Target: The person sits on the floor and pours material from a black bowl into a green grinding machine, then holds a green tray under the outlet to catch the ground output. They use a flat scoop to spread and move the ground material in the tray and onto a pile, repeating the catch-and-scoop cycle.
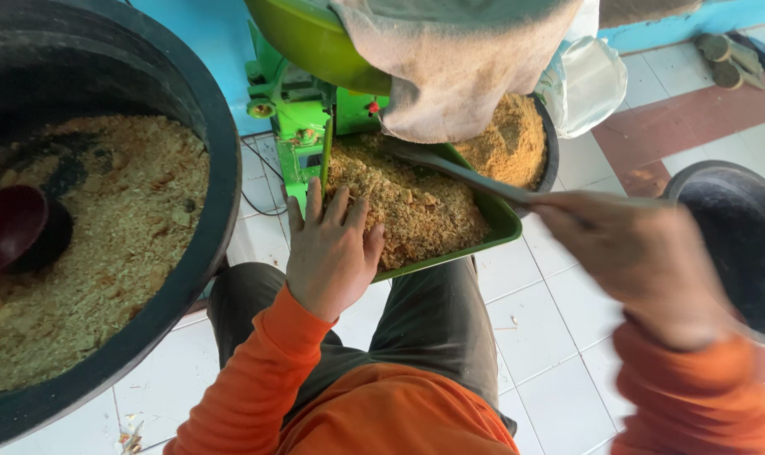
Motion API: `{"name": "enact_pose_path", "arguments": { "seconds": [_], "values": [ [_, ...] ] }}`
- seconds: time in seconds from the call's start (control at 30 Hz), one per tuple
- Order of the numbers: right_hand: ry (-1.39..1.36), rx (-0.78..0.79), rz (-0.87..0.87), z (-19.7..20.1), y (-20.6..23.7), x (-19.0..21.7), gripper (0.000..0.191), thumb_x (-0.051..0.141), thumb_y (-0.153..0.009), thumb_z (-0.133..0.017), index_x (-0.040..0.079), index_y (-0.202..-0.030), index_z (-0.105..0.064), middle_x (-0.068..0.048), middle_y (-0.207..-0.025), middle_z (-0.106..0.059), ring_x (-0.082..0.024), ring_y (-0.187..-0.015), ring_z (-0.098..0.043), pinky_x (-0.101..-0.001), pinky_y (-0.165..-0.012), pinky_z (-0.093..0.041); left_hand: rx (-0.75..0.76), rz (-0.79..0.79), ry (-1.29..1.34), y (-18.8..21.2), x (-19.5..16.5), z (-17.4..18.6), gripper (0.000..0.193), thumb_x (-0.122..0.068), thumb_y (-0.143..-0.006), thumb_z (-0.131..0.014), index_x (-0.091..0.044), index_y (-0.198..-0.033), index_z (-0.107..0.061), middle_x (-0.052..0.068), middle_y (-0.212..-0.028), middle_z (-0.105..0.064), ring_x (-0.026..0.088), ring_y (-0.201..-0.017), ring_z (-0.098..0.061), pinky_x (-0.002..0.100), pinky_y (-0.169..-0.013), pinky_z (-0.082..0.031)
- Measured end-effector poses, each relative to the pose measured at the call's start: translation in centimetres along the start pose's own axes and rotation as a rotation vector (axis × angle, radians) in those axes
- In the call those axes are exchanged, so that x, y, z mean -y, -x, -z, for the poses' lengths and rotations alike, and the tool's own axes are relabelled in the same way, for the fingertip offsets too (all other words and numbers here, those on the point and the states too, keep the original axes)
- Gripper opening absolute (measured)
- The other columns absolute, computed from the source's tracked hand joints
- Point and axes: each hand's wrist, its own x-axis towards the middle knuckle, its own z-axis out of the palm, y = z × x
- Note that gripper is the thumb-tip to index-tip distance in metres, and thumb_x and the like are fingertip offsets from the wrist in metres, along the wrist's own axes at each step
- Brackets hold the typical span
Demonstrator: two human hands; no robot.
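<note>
landmark = green tray point(502, 221), one of it, heaped with brown shredded meal point(416, 202); two hands in view, both in orange sleeves; left hand point(332, 248) lies flat, fingers spread, palm down on the near-left edge of the tray, touching the meal, gripping nothing; right hand point(639, 261) sits right of the tray, blurred, closed around the handle of one long grey scoop point(458, 171) whose blade end reaches across the meal toward the tray's far side.

counts: three dark tubs; one big black tub point(205, 126) left of the tray, mostly full of paler meal, with one dark red bowl point(16, 227) lying in it; one smaller tub point(552, 143) just behind the tray's far-right corner, also holding meal; one black tub point(736, 244) right of the tray, behind the right hand, contents not visible; one green machine point(302, 109) at the tray's far-left end; one beige cloth point(458, 59) hangs from the machine's outlet over the tray's far end and hides the scoop's tip; one white plastic bag point(589, 84) beyond the smaller tub; tiled floor point(551, 337) under everything; the person's dark trousers sit directly below the tray's near edge.
</note>
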Motion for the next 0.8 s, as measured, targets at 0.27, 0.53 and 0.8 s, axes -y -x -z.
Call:
{"name": "enact_pose_path", "arguments": {
  "seconds": [0.27,0.53,0.8],
  "values": [
    [-0.14,0.301,-0.31,5.5,-1.7,-9.3,0.027,0.03,-0.099,-0.065,0.02,-0.121,-0.078,0.0,-0.06,-0.066,-0.005,-0.041,-0.053,-0.0267,-0.039,-0.043,-0.016,-0.008,0.01,0.2,0.2,-0.4,0.037,-0.032,-0.092,-0.068,-0.007,-0.119,-0.072,0.017,-0.133,-0.063,0.048,-0.137,-0.044,0.069,-0.111,-0.03],
    [0.341,0.526,-0.023,4.1,-3.7,-5.6,0.03,0.036,-0.099,-0.061,0.029,-0.123,-0.076,0.007,-0.065,-0.069,-0.003,-0.041,-0.057,-0.0228,-0.041,-0.047,0.006,-0.014,-0.014,0.0,-0.1,-0.4,0.039,-0.033,-0.092,-0.068,-0.007,-0.121,-0.072,0.018,-0.132,-0.064,0.049,-0.137,-0.044,0.069,-0.112,-0.03],
    [0.171,0.117,0.182,1.3,-1.2,0.0,0.02,0.029,-0.088,-0.079,0.013,-0.101,-0.08,-0.006,-0.058,-0.069,-0.015,-0.034,-0.056,-0.0341,-0.036,-0.042,0.036,-0.009,-0.006,0.1,0.2,-0.7,0.041,-0.033,-0.093,-0.065,-0.006,-0.123,-0.071,0.02,-0.133,-0.062,0.05,-0.138,-0.042,0.069,-0.112,-0.029]
  ]
}}
